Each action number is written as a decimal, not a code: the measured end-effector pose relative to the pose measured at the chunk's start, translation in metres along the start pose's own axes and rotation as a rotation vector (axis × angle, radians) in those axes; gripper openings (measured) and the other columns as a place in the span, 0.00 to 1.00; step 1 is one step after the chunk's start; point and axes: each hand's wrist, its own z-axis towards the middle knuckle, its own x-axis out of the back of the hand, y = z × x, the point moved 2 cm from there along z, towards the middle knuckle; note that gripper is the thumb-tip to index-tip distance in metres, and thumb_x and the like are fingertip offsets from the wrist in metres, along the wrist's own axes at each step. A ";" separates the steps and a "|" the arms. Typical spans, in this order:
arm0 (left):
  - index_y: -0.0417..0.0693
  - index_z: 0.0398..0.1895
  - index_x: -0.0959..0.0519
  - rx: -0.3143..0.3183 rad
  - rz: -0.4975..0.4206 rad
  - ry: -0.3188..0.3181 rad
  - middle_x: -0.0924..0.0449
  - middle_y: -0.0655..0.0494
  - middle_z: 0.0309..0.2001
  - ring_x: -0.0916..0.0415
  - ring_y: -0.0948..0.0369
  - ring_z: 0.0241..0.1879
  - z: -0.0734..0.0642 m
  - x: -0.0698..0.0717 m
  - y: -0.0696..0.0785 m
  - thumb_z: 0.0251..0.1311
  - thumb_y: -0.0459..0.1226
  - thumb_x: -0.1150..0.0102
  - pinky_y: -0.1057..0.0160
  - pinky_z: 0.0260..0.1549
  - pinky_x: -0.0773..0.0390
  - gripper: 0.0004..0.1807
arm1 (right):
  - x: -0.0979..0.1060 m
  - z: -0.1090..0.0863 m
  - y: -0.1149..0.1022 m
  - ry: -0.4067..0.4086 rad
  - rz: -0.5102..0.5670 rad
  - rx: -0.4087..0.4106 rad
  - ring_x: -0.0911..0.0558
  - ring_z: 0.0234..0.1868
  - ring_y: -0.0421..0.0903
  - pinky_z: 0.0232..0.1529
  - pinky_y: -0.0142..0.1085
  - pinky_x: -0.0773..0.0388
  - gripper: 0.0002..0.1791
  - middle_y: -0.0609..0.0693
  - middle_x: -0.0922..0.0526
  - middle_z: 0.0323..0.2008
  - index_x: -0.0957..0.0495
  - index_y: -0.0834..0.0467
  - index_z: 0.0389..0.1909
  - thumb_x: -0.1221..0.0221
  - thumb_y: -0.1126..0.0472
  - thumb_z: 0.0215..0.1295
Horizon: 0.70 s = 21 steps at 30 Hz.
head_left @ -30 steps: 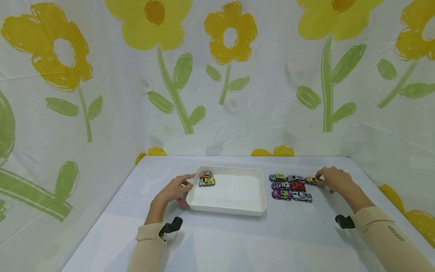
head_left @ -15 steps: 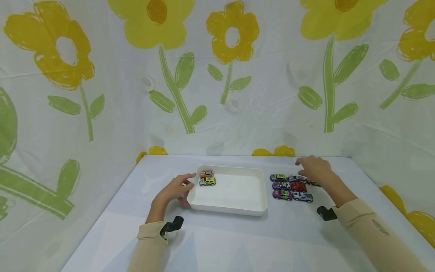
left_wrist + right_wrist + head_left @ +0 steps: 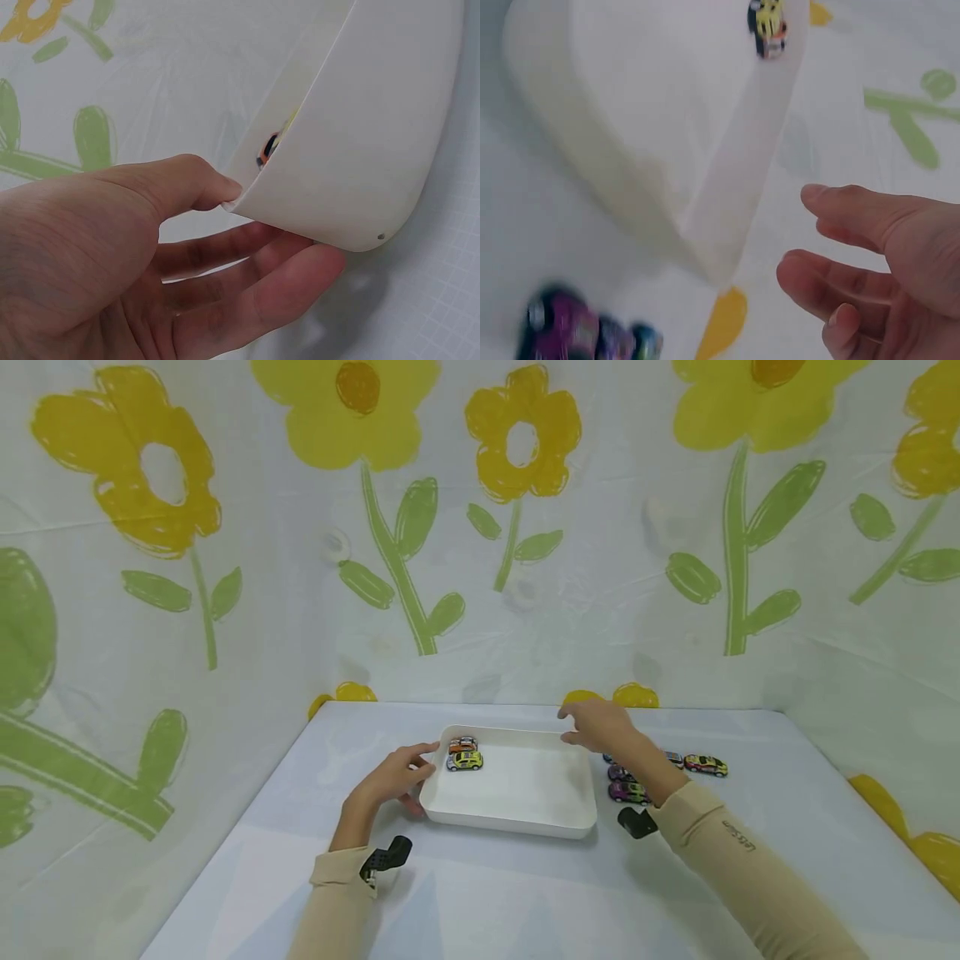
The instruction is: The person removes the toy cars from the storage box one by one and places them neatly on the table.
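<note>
My left hand [image 3: 396,779] holds the left end of a shallow white tray [image 3: 517,828], thumb on the rim and fingers against the outside, as the left wrist view shows. Inside, at the tray's left end, an orange toy car [image 3: 462,744] sits just behind a yellow toy car [image 3: 465,762]. My right hand [image 3: 600,725] hovers near the tray's far right corner. Its fingers [image 3: 832,277] are loosely bent and apart from the thumb, with nothing between them.
Right of the tray, several toy cars stand grouped, among them a purple car [image 3: 628,792]; my right forearm hides part of them. A yellow-and-red car [image 3: 705,766] is at the group's right end. A flowered cloth [image 3: 525,635] hangs behind the table.
My right hand has left the yellow-and-red car at the far right and swung left over the group to the tray's corner. The left hand keeps its hold.
</note>
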 end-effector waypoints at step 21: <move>0.56 0.74 0.37 0.000 -0.037 -0.002 0.24 0.41 0.55 0.19 0.56 0.34 0.001 0.000 0.000 0.70 0.37 0.47 0.57 0.22 0.15 0.30 | -0.063 0.046 -0.109 -0.004 0.172 0.102 0.18 0.46 0.45 0.44 0.41 0.18 0.21 0.47 0.15 0.48 0.22 0.46 0.58 0.36 0.50 0.64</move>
